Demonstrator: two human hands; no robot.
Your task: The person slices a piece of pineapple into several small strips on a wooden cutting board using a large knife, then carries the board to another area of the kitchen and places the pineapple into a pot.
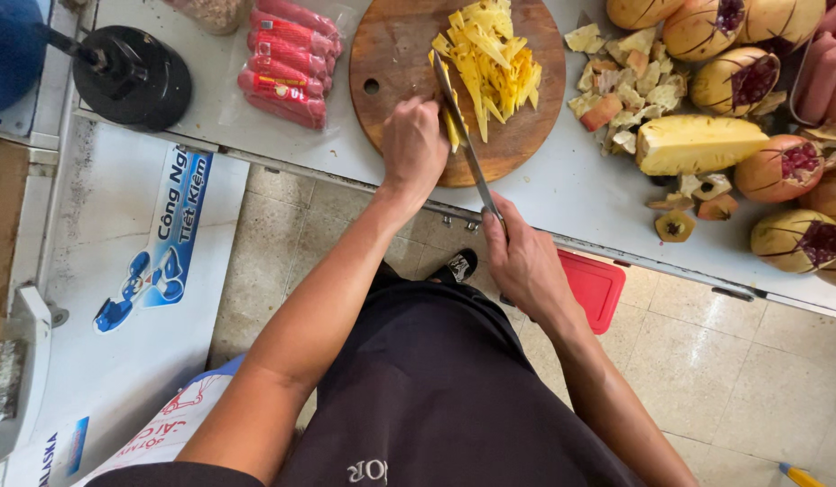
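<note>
Your left hand (414, 149) reached forward over the near rim of the round wooden board (395, 54), wrist bent down, fingers curled shut and pinching yellow strips against the wood. Your right hand (524, 261) hung back over the counter (562, 185) edge, fingers wrapped tight round the handle of one long knife (461, 135); the blade ran diagonally up and left, its tip at the pile of yellow strips (488, 59) on the board's far half.

Counts: one board, one knife, one pack of red sausages (290, 59) left of the board, one cut yellow wedge (697, 144) to the right, several halved red-fleshed fruits (738, 81) beyond it; I could not tell the exact number.

The board overhung the counter's near edge slightly. Peel scraps (616, 95) crowded the right side; bare counter lay between board and sausages. A red stool (596, 287) stood on the tiled floor (734, 379) under your right forearm.
</note>
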